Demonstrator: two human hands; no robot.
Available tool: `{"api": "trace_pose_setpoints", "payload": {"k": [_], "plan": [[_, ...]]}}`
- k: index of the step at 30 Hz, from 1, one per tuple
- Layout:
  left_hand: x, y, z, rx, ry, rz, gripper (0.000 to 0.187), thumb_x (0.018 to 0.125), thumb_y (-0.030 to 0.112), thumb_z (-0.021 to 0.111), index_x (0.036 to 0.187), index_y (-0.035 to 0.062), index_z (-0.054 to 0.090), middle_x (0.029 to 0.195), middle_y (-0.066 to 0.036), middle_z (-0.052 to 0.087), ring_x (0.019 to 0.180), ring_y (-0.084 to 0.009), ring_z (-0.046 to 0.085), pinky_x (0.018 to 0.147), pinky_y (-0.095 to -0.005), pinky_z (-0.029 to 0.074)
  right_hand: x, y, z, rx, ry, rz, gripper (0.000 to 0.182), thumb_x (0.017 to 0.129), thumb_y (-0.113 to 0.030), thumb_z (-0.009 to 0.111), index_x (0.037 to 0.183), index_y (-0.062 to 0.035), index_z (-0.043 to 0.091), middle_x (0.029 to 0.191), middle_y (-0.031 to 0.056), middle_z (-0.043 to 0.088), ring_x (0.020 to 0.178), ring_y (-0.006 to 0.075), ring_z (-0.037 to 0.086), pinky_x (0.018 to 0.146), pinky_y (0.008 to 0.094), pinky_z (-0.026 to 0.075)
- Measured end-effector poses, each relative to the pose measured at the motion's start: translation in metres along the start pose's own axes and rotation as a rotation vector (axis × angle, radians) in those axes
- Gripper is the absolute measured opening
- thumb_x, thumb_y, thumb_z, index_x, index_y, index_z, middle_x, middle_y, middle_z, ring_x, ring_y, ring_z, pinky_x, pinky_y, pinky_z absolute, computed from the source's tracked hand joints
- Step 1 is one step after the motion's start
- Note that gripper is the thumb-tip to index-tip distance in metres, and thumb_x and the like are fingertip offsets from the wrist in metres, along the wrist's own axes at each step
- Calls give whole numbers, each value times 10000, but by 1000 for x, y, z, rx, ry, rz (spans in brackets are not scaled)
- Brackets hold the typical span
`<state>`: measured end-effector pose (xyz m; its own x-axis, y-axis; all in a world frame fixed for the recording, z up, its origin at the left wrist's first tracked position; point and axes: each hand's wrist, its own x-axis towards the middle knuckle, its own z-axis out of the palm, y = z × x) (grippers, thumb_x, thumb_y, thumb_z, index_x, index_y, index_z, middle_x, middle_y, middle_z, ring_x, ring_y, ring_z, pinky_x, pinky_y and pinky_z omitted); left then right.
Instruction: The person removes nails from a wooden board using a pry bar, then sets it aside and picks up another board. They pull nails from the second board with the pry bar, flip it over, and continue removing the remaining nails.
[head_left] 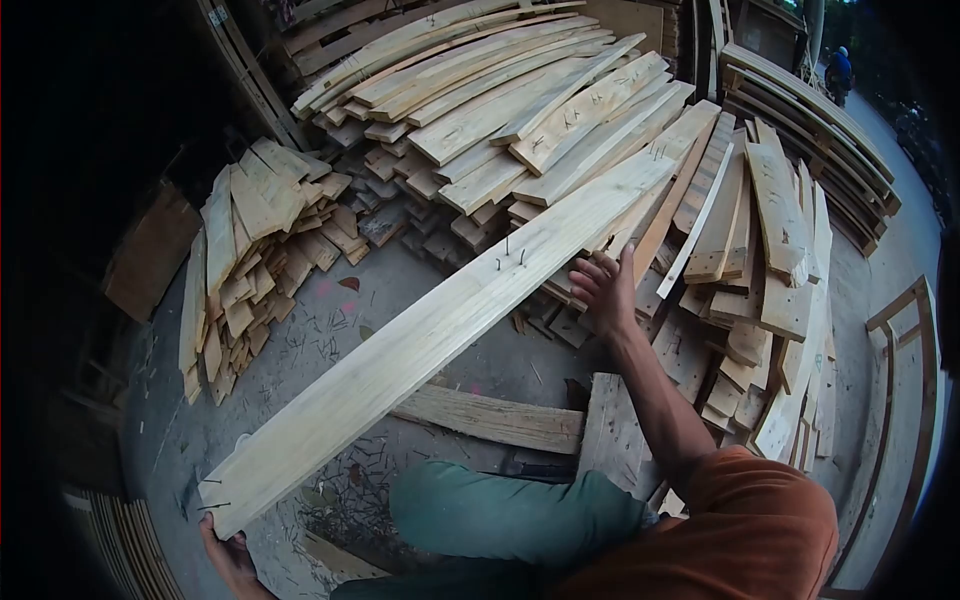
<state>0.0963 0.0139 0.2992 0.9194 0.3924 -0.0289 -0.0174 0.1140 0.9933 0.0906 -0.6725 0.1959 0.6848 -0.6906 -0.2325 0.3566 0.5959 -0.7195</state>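
Observation:
A long pale wooden plank [400,345] slants across the middle of the view, with nails sticking up near its middle and at both ends. At its lower left end, my left hand [232,558] grips the board, the thumb at the corner and the other fingers partly hidden. My right hand [606,290] is open beside the plank's right edge, fingers spread and palm turned up. The plank's far end overlaps a big stack of boards [480,130] in this view. Below the plank, another board [490,415] lies on the floor.
A smaller pile of short boards [250,220] stands at left. More nailed boards [740,250] fan out at right, near a wooden frame [900,400]. Loose nails [350,490] litter the concrete floor. A distant person in blue [839,70] is at the upper right.

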Motion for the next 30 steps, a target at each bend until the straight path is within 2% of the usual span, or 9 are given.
{"api": "trace_pose_setpoints", "payload": {"k": [2, 6, 17, 21, 23, 24, 26, 28, 30], "plan": [[3, -31, -90, -11, 148, -33, 307, 926, 348, 635, 1081, 85, 603, 1019, 14, 659, 839, -55, 623, 607, -170, 465, 16, 22, 16, 73, -120, 63, 895, 904, -744, 398, 1343, 36, 428, 1202, 158, 586, 1054, 245, 586, 898, 384, 485], [-35, -87, -217, -174, 169, -34, 326, 965, 317, 559, 1150, 50, 594, 1142, -50, 661, 1035, -148, 636, 861, -294, 527, -53, 90, 68, -41, 104, 139, 387, 939, -169, 586, 1267, -24, 441, 1221, 130, 569, 1095, 245, 576, 969, 443, 455], [-202, -197, -502, -431, 903, -47, 444, 994, 396, 426, 1258, 74, 580, 1228, -55, 649, 1106, -223, 628, 964, -390, 501, -211, 240, 126, -380, -672, 622, 497, 898, -233, 702, 1291, -89, 434, 1162, 75, 552, 1043, 165, 564, 685, 287, 524], [-241, -222, -514, -268, 1068, -46, 589, 973, 525, 473, 1281, 33, 572, 1221, -96, 646, 1114, -258, 615, 952, -405, 499, -193, 323, 110, -603, -720, 858, 426, 912, -292, 687, 1223, -98, 470, 1051, 59, 600, 827, 141, 614, 561, 295, 522], [-260, -233, -537, 558, 1161, -690, 677, 934, 562, 543, 1248, -37, 578, 1209, -145, 647, 1130, -297, 603, 965, -428, 486, -175, 347, 82, -863, -795, 954, 351, 933, -357, 649, 1113, -87, 515, 887, 54, 643, 694, 129, 608, 512, 294, 507], [-262, -232, -508, 797, 1280, -585, 721, 905, 557, 596, 1227, -88, 577, 1200, -205, 645, 1149, -351, 593, 960, -477, 476, -167, 346, 66, -1010, -834, 947, 336, 955, -351, 608, 1113, -72, 509, 799, 58, 655, 641, 130, 596, 501, 292, 489], [-247, -231, -498, 1227, 1328, -614, 754, 875, 520, 640, 1351, -44, 487, 1304, -280, 557, 1211, -429, 531, 976, -494, 449, -154, 332, 25, -1448, -1086, 451, 356, 895, -367, 646, 951, -19, 595, 775, 143, 687, 672, 231, 678, 595, 394, 544], [-223, -212, -440, 1364, 1084, -290, 677, 891, 456, 653, 1347, -18, 490, 1276, -309, 551, 1172, -457, 536, 975, -518, 432, -139, 302, -26, -1819, -1374, -39, 458, 833, -455, 671, 923, -9, 623, 845, 234, 688, 848, 407, 684, 778, 543, 522], [-190, -202, -374, 1339, 687, 13, 646, 886, 372, 687, 1344, -40, 491, 1200, -312, 579, 1134, -454, 552, 955, -495, 447, -132, 279, -89, -1988, -1401, -361, 443, 831, -449, 668, 922, -19, 618, 836, 235, 686, 875, 399, 684, 763, 534, 529]]}}
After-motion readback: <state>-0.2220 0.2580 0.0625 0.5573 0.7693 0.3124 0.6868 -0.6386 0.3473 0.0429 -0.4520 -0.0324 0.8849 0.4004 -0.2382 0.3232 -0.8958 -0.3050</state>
